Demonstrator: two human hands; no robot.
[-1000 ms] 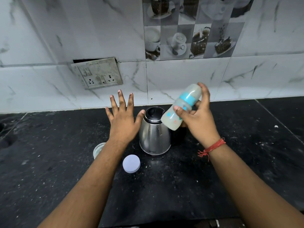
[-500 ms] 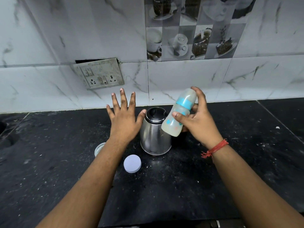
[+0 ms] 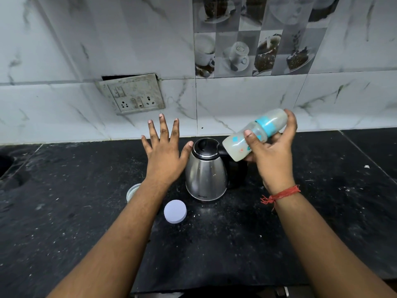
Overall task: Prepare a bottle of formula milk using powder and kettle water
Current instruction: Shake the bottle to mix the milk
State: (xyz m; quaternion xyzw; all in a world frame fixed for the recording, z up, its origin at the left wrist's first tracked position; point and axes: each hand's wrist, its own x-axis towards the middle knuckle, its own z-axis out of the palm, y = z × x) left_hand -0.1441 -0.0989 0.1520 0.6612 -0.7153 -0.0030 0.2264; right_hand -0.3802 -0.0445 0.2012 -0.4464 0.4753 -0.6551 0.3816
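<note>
Bottle [image 3: 255,134] centre-right of frame, tilted near-horizontal above the kettle [image 3: 206,171]; cloudy inside, so I judge this is the mixing shake; my right hand [image 3: 272,155] has its grip wrapped round the body, one finger over the capped end; keep that seal pressed, short wrist flicks; left hand [image 3: 165,153] splayed, holding nothing, just beside kettle; white lid [image 3: 175,211] on desk [image 3: 64,211], lower centre.

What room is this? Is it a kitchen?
Most likely a home kitchen: a steel electric kettle stands on a black stone counter, a socket panel sits in the tiled wall, and picture tiles show coffee cups.
</note>
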